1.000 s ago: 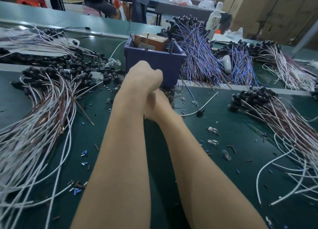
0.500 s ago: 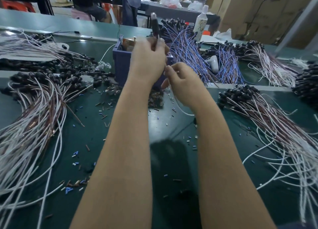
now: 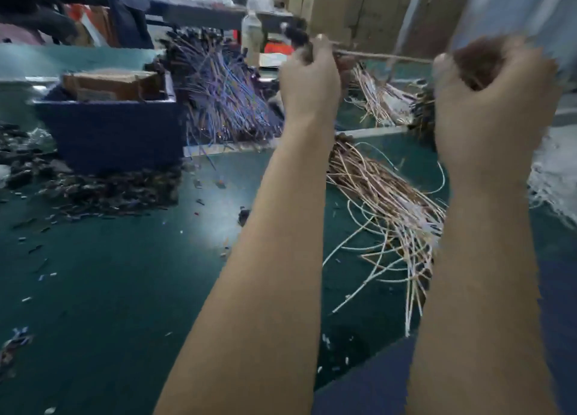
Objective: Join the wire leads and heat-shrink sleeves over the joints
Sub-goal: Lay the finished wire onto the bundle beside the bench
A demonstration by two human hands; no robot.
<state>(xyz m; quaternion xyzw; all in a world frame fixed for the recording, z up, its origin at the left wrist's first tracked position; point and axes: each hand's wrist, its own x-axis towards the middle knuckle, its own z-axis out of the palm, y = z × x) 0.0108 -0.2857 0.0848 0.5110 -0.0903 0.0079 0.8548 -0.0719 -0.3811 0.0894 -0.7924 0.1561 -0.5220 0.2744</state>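
Head view, well to the left of both grips: what is down there?
— A dark blue bin (image 3: 109,133) stands on the green surface (image 3: 109,305) with a brown cardboard box (image 3: 109,83) in it. A heap of dark connectors (image 3: 103,189) lies at the bin's foot, and small cut bits (image 3: 40,277) are scattered over the surface.

And nearer to the left grip?
— A bundle of blue and purple wires (image 3: 221,102) lies just left of it and lower, beside the bin. A pale bottle (image 3: 252,33) stands beyond, blurred.

How is the left grip (image 3: 307,77) itself?
— It is raised above the surface, fingers curled in and narrow, pinching the wire lead (image 3: 384,55) at the thumb. A black connector (image 3: 295,35) sticks out past its left side, on the end of that lead.

Where does the lead run?
— Straight across from the left grip to the right grip (image 3: 490,96), taut and nearly level, in the air above the surface.

And the right grip?
— Raised to about the same height, fingers curled. The lead ends at its thumb, so it holds that end. Blur hides the inside of the palm.

Below the two?
— A fan of brown and white wires (image 3: 384,202) lies on the surface under the gap between them. A second such bundle (image 3: 377,99) lies further back. White wires (image 3: 555,180) lie right of the right grip, blurred.
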